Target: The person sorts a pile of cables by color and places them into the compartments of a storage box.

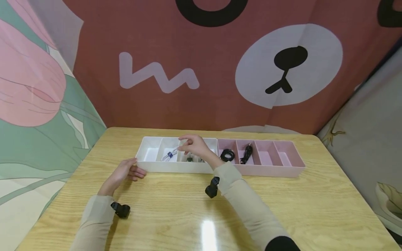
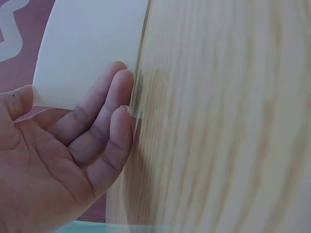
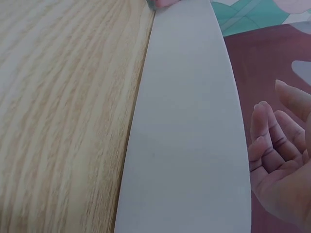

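A white divided storage box [image 1: 176,167] stands on the table. My left hand [image 1: 127,170] is at its left front corner, thumb by the rim and relaxed fingertips against the front wall. Over the white box's middle compartments my right hand [image 1: 196,145] hovers, fingers loosely bent; in the right wrist view nothing shows between them. Left of the right hand, a white cable [image 1: 170,154] with a blue tie lies in the second compartment. A small dark green item [image 1: 190,158] sits beneath the right hand, whose wrist partly hides the compartments there.
A pink divided box [image 1: 270,170] adjoins the white one on the right. In it lie a coiled black cable [image 1: 227,155] and a bundled black cable [image 1: 247,153]. Behind the wooden table [image 1: 176,205] hangs a brown printed cloth [image 1: 216,108].
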The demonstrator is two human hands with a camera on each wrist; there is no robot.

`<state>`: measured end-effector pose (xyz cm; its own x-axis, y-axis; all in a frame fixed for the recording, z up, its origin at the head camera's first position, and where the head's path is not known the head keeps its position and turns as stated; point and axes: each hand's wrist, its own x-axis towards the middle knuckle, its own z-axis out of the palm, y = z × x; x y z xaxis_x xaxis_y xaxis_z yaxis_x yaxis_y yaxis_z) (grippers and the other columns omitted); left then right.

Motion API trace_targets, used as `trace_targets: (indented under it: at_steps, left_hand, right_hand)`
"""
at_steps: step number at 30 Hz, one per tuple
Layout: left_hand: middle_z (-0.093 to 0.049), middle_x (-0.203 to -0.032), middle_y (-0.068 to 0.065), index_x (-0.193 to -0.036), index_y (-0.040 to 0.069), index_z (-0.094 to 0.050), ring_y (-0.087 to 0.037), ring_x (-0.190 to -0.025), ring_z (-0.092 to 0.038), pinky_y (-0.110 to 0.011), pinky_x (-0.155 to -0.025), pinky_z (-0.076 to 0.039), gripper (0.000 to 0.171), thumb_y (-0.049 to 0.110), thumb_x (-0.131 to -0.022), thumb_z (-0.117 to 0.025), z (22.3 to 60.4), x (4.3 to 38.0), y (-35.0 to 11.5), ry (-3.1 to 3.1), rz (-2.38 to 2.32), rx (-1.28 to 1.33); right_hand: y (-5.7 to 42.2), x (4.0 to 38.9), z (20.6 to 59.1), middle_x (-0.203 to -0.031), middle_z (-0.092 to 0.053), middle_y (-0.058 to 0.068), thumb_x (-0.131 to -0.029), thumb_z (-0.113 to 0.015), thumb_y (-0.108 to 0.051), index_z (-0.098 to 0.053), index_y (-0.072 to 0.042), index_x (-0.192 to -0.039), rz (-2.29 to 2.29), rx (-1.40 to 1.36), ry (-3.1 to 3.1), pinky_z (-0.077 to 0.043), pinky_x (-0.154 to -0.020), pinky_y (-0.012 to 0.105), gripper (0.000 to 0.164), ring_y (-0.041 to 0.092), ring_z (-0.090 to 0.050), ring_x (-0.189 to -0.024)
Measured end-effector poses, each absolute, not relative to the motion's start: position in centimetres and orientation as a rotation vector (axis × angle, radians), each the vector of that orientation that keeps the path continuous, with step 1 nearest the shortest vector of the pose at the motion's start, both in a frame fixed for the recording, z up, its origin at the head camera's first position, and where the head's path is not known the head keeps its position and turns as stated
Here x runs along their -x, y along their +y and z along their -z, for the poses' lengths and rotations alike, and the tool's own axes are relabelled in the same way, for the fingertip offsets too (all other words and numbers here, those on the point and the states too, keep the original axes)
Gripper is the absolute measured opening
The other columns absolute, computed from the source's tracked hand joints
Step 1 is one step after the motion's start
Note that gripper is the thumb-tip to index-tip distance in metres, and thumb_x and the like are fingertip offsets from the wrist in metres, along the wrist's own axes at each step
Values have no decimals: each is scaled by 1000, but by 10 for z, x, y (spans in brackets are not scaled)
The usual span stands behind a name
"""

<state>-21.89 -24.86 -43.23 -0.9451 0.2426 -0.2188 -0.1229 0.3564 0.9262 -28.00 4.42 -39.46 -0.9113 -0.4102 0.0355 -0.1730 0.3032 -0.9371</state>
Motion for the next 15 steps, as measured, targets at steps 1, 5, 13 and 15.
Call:
trace_targets:
  at_steps: [1,5,13,15]
  left_hand:
    - [-68,-83,-13,-115,-20,-43,-19,-74,-66,-33,-64,-51,53,25,-100,-20,432,219,-249,2305,-1617,-101]
    - [-68,-83,-13,-116,-20,-42,-19,-74,-66,-32,-64,-51,52,25,-100,-19,431,219,-249,2312,-1608,-80]
    - [-66,-82,-15,-130,-19,-27,-21,-72,-64,-33,-65,-51,54,26,-101,-22,424,216,-245,2419,-1534,-55]
    - [-65,-81,-16,-131,-19,-25,-22,-71,-63,-33,-65,-50,54,25,-100,-25,422,214,-243,2457,-1533,-56]
  right_hand:
    - [45,279,394,-79,-66,15,-81,-68,-9,-56,-1,-122,1656,541,2350,-42,-64,52,43,41,-61,-74]
    - [49,271,391,-81,-66,17,-82,-67,-8,-57,-4,-121,1651,560,2334,-44,-67,53,40,41,-60,-75]
    - [58,258,385,-86,-65,23,-82,-68,-13,-56,0,-121,1649,613,2329,-45,-73,54,42,43,-59,-77]
    - [60,256,384,-86,-65,23,-82,-68,-14,-57,0,-120,1653,611,2330,-45,-73,53,42,41,-60,-76]
